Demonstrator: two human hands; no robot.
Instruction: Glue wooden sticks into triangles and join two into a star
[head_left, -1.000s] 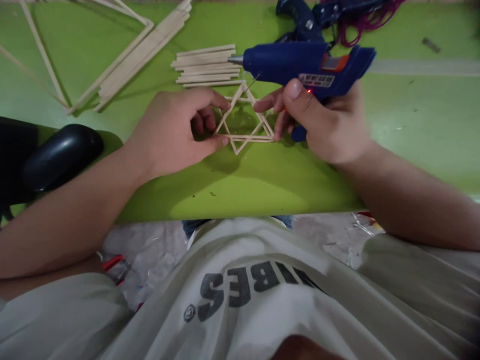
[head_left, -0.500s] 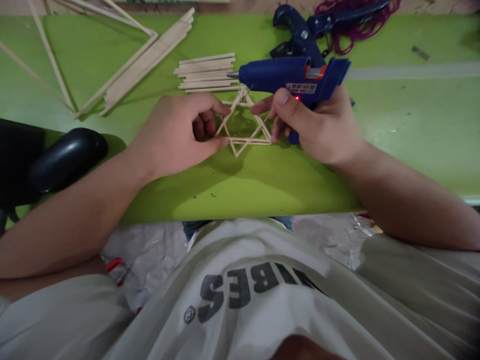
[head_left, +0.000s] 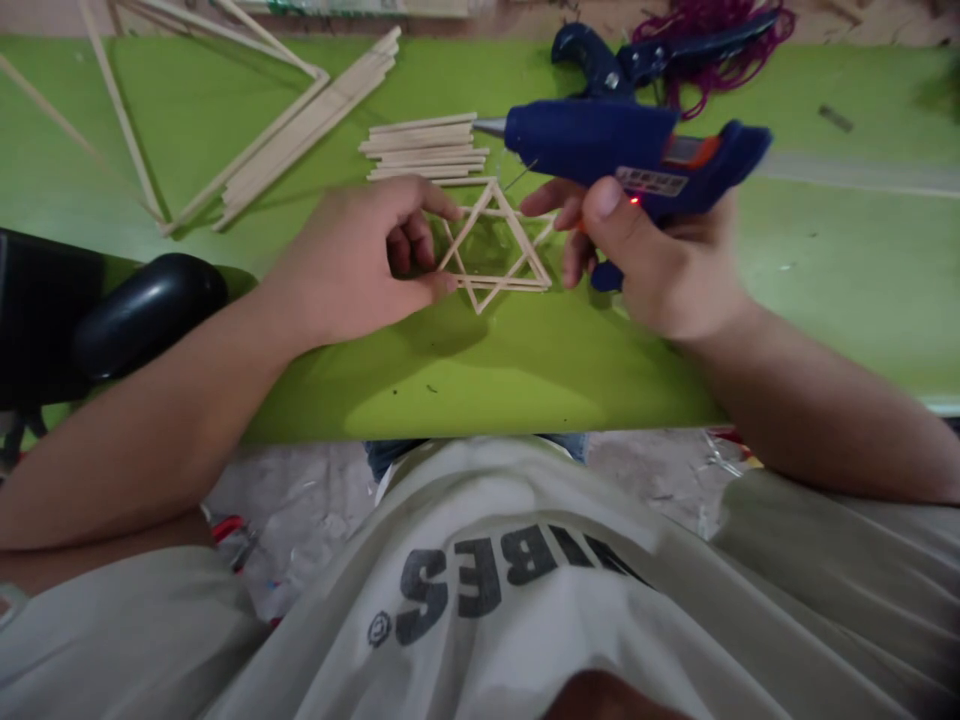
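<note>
A six-pointed star of thin wooden sticks (head_left: 501,283) lies on the green table in front of me. My left hand (head_left: 367,255) grips its left side between thumb and fingers. In my right hand (head_left: 645,245) is a blue hot glue gun (head_left: 592,140), its metal nozzle pointing left and a small red light lit on its body. The nozzle tip is above the star's top point, near the ends of a small pile of short sticks (head_left: 427,145). My right index finger stretches toward the star's right side; whether it touches cannot be made out.
Longer sticks lie in a bundle (head_left: 315,125) at the upper left, beside a large stick frame. A dark blue handled tool (head_left: 592,60) and purple string (head_left: 720,70) lie behind the glue gun. A black mouse (head_left: 150,315) rests at the left, near the green table's (head_left: 480,400) front edge.
My right hand has drawn the glue gun to the right, so its nozzle has left the star's top point. The left hand keeps its hold on the star.
</note>
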